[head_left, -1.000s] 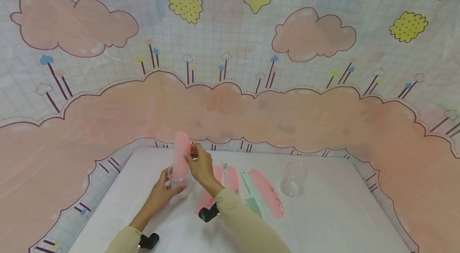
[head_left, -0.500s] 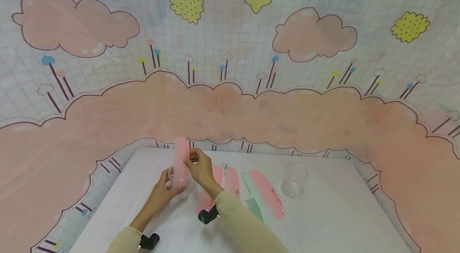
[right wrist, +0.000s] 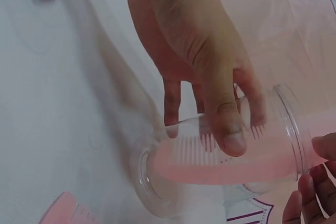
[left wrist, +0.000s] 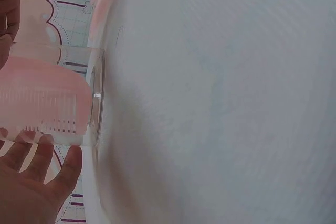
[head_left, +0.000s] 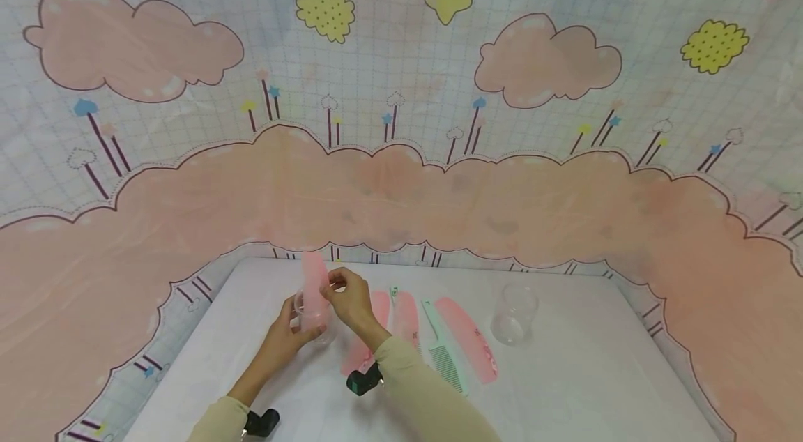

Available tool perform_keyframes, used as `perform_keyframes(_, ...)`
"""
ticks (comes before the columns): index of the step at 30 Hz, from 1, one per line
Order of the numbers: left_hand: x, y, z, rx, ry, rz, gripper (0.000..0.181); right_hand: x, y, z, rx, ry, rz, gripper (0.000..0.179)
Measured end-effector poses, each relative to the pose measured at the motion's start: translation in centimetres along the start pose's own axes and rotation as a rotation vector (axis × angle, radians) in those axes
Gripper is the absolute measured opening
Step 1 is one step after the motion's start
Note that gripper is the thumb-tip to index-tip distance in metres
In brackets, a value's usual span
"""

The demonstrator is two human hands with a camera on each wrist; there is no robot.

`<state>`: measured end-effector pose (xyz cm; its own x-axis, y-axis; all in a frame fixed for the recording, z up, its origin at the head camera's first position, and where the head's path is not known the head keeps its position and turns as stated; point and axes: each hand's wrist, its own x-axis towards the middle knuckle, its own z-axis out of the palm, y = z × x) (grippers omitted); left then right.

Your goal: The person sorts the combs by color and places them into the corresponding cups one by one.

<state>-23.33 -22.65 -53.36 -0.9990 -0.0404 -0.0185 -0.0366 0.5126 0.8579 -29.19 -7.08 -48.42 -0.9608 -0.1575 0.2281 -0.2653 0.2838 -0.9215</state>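
Note:
My left hand (head_left: pixel 282 339) grips a clear jar (right wrist: pixel 157 198) around its side, with the thumb across the front in the right wrist view. Inside the jar stands a pink comb (head_left: pixel 315 288), its upper part sticking out past the rim. Pinching that upper part is my right hand (head_left: pixel 351 299). The comb's lower end and teeth show through the jar wall in the left wrist view, where the comb (left wrist: pixel 42 85) reaches close to the base. Whether the jar's base touches the table cannot be told.
Right of the jar, on the white table (head_left: pixel 583 358), lie more pink combs, one (head_left: pixel 465 339) farthest right, and a green comb (head_left: pixel 444 362). The right forearm partly covers some. A second clear jar (head_left: pixel 514 316) stands further right. Behind is a patterned cloth (head_left: pixel 401 205).
The pink comb has gone down deeper into the jar, and my right hand has lowered with it. My left hand keeps its hold on the jar.

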Motion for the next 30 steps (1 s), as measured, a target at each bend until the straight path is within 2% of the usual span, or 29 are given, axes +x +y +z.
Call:
perform_keyframes(6,0.0,0.0,0.0,-0.006,0.0,0.012,0.093,-0.2,0.0,-0.1,-0.002,-0.003,0.005,0.011)
perform_keyframes(16,-0.2,0.3,0.0,-0.005,0.001,0.005,0.092,-0.6,-1.0,-1.3,0.026,0.014,-0.055,0.02)
perform_keyframes(23,-0.1,0.0,0.0,-0.01,0.01,0.026,0.091,-1.1,-1.8,-2.8,0.044,0.006,-0.064,0.021)
perform_keyframes(30,-0.1,0.1,-0.1,0.006,0.001,0.022,0.093,-2.0,-1.9,-5.1,0.058,0.008,-0.077,0.025)
